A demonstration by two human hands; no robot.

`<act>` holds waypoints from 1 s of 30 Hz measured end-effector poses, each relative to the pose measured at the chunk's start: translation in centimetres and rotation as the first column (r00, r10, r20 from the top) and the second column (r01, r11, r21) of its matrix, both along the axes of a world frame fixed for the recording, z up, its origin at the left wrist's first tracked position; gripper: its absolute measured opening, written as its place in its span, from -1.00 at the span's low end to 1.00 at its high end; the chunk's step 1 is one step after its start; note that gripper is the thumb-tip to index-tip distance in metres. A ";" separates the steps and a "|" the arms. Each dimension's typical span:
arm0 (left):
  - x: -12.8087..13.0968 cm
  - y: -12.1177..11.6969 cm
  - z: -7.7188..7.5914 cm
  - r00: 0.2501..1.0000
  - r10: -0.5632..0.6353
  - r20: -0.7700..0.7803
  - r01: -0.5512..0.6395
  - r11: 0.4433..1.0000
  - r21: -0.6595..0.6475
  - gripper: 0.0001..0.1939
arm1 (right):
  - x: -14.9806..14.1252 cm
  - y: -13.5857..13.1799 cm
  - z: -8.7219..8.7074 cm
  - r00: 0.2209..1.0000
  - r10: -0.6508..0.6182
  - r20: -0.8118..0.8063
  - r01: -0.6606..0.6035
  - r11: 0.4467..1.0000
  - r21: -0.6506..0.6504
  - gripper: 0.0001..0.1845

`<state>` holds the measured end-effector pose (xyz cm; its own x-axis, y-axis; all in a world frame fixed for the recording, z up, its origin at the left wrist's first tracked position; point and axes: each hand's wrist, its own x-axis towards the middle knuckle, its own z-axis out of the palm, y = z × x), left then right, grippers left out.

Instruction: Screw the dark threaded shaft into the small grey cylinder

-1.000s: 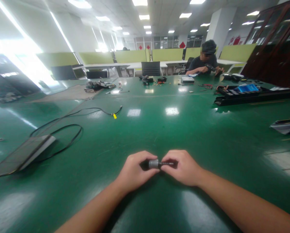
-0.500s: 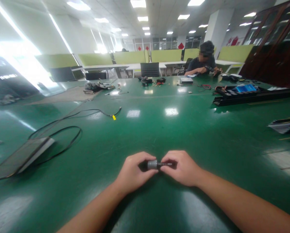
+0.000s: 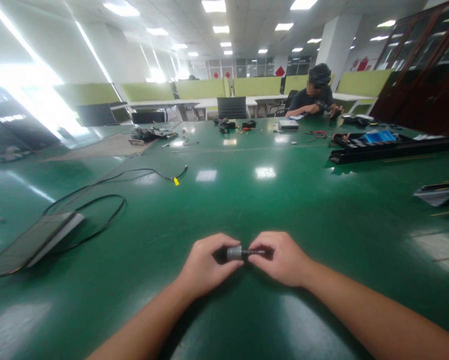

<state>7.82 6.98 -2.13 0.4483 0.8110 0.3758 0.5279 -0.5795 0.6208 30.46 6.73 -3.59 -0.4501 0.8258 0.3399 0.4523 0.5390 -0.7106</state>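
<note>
A short grey cylinder [image 3: 234, 253] lies between the thumb and fingers of my left hand [image 3: 203, 265], gripped from both sides. Out of its right end runs a thin dark shaft [image 3: 260, 252], which my right hand [image 3: 289, 261] pinches between thumb and fingertips. The two parts line up roughly level, and the hands sit close together with a narrow gap between the fingertips. Whether the shaft is fixed to the cylinder, I cannot tell. Both hands are low over the green tabletop [image 3: 224, 210].
To the left lie a flat panel-like object [image 3: 32, 245] and a looped black cable [image 3: 124, 200] with a yellow tag [image 3: 176, 181]. A long black tray [image 3: 397, 150] holds parts at the right. Across the table a person [image 3: 310, 97] handles a dark tool, near scattered electronic parts [image 3: 151, 133].
Both hands keep their grip. The grey cylinder has shifted very slightly left, so a little more of the shaft shows beside it. The camera view has moved a little.
</note>
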 end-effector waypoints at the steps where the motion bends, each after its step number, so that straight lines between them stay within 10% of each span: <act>1: 0.0 0.0 0.0 1.000 0.003 -0.001 -0.003 1.000 -0.002 -0.76 | 0.0 0.0 0.0 1.000 -0.003 0.001 0.003 1.000 0.001 -0.95; 30: -0.3 0.3 0.0 1.000 0.026 -0.014 -0.026 1.000 0.016 -0.75 | 0.3 0.1 -0.1 0.999 -0.054 0.003 0.054 0.999 0.004 -0.94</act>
<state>7.50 7.28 -2.16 0.4324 0.8164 0.3828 0.5515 -0.5753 0.6040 30.80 6.86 -3.68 -0.4061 0.8475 0.3418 0.4831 0.5166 -0.7070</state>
